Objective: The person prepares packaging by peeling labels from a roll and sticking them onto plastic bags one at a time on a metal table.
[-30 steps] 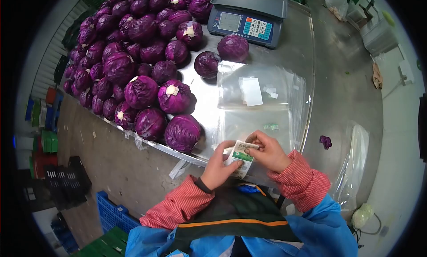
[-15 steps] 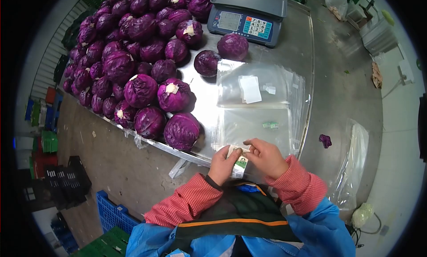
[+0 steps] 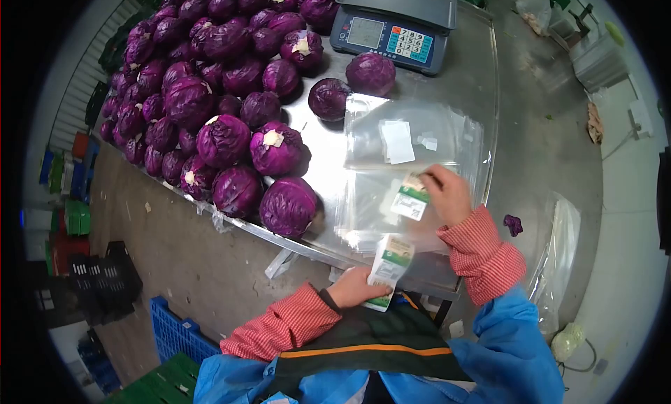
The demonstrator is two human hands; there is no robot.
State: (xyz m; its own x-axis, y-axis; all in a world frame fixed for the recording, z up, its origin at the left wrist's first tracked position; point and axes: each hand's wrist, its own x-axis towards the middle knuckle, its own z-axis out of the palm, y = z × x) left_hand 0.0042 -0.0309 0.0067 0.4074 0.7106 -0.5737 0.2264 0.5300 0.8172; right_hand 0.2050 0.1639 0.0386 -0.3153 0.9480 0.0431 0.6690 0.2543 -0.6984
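Single label in hand, apart from the rest: my right grip (image 3: pixel 453 196) pinches one small white-and-green printed paper label (image 3: pixel 410 198) by its upper edge over the flat, clear, glossy plastic bags (image 3: pixel 367 138), while my left grip (image 3: pixel 351 288) is closed on a folded white-and-green label strip (image 3: pixel 393 256) at the near edge of the smooth metal table (image 3: pixel 471 49). Thin, flexible paper like this looks to call for a light fingertip hold and a flat, unwrinkled bag surface; round, veined purple cabbages (image 3: pixel 288 207) sit to the left, blue-grey scale (image 3: pixel 394 35) beyond the bags
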